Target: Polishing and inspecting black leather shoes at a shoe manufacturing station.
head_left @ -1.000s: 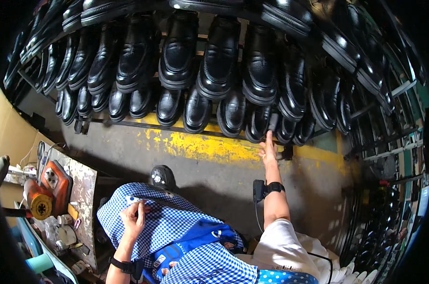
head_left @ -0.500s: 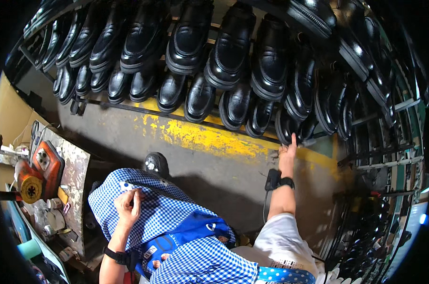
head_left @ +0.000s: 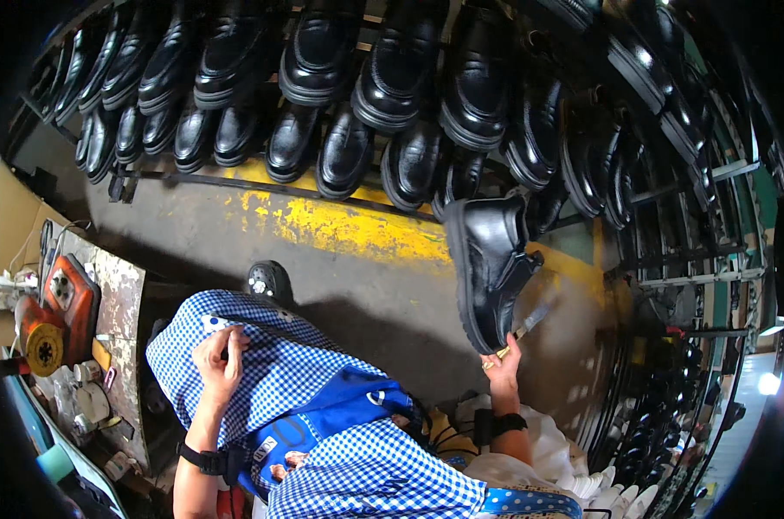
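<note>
Away from the rack, low on the right, my right hand (head_left: 501, 368) grips a black ankle-high shoe (head_left: 489, 272) by its lower end. The shoe stands upended, its thick ridged sole to the left and its opening toward the upper right. A thin tool (head_left: 530, 321) with a yellowish handle and a pale, blade-like end sticks out between the same fingers. My left hand (head_left: 219, 356) is closed over the blue checked apron (head_left: 279, 381), fingers curled. Whatever it may hold is hidden.
Black shoes (head_left: 395, 78) stand in two rows on a metal rack (head_left: 262, 183) ahead. More racks (head_left: 703, 278) curve along the right. A worn bench (head_left: 119, 316) at left carries an orange tool (head_left: 72, 298) and small jars. White pieces (head_left: 608, 495) lie low at right.
My right hand has drawn back from the lower shoe row, bringing a shoe toward me. The thin tool now shows in that hand. My left hand stays closed over the apron.
</note>
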Action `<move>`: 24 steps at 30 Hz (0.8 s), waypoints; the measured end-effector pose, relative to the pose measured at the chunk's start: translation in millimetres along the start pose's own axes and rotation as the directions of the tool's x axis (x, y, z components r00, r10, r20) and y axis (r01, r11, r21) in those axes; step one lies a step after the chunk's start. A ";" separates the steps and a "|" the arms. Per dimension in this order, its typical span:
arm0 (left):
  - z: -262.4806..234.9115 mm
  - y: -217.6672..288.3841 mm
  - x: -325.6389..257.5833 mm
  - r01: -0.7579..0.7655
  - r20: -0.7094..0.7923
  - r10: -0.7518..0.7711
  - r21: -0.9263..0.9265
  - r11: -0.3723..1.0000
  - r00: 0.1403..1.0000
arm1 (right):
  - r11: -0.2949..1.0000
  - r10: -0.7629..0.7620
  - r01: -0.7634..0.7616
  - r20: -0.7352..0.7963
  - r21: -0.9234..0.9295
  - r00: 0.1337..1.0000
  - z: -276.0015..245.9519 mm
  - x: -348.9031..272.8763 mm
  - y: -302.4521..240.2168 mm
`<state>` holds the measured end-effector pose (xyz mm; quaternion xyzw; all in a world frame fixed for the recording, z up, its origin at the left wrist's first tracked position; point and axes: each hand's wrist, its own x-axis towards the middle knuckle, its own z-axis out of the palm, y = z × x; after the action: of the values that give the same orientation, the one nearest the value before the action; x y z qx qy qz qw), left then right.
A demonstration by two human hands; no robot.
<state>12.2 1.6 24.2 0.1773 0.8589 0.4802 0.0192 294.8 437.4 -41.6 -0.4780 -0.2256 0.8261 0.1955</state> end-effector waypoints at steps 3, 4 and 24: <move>-2.0 5.5 2.0 0.164 0.029 -0.162 -0.147 0.975 0.986 | 0.996 0.050 -0.054 -0.053 -0.076 0.997 13.8 6.5 15.3; -3.7 4.0 2.3 0.194 0.048 -0.188 -0.201 0.960 0.981 | 0.988 0.118 -0.107 0.101 -0.111 0.988 15.0 12.1 18.1; -47.3 55.0 50.2 0.367 -0.284 -0.534 -0.475 0.800 0.796 | 0.849 0.435 -0.162 0.491 -0.503 0.755 257.1 -26.1 135.8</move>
<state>-28.7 5.2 102.2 -0.1479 0.7453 0.6501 -0.0069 66.7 263.9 14.2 -0.2598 -0.3694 0.8823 -0.1325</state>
